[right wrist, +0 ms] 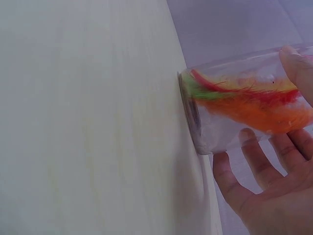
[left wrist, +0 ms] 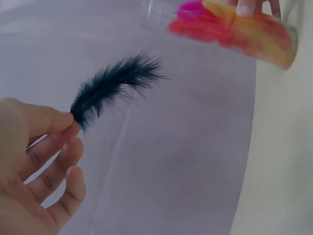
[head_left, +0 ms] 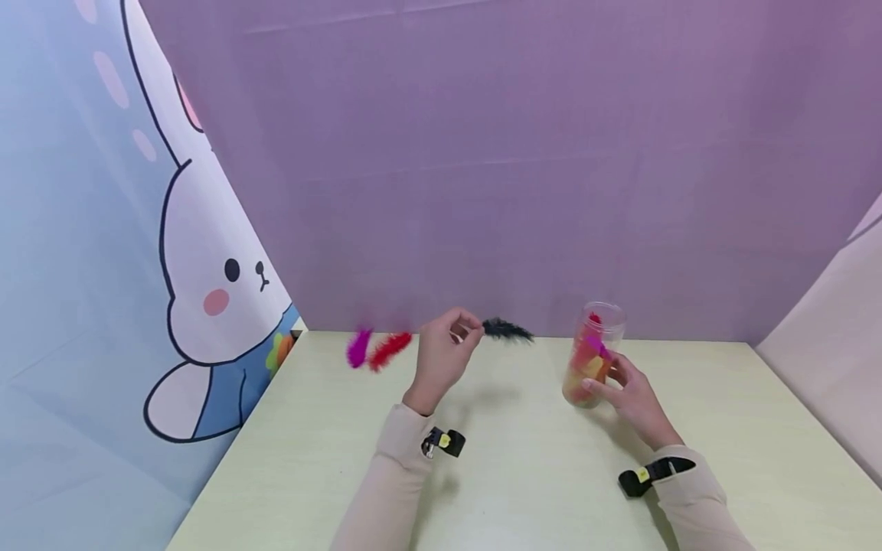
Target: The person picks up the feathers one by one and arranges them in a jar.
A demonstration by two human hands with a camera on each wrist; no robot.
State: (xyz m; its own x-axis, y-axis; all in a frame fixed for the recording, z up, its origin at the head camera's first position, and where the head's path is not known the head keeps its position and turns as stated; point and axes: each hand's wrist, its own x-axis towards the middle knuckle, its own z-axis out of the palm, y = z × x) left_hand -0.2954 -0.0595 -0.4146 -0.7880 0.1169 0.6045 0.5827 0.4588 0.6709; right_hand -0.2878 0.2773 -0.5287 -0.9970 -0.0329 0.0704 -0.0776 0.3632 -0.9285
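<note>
Between thumb and forefinger my left hand [head_left: 443,352] pinches a fluffy black feather [head_left: 507,330] by one end. In the left wrist view the dark feather [left wrist: 115,88] curves out from the fingertips, apart from the jar. My right hand [head_left: 634,394] grips a clear, open-topped jar [head_left: 612,315], thumb on one side and fingers on the other. Inside the jar are several feathers; the right wrist view shows an orange feather [right wrist: 264,115], red strands and a green part near the base. A magenta feather [head_left: 596,346] shows higher up in it.
At the table's back edge, left of my left hand, lie a magenta feather [head_left: 358,347] and a red feather [head_left: 390,350]. A purple cloth [head_left: 482,153] hangs behind the pale table [head_left: 524,474]. A rabbit-printed sheet [head_left: 69,306] hangs on the left.
</note>
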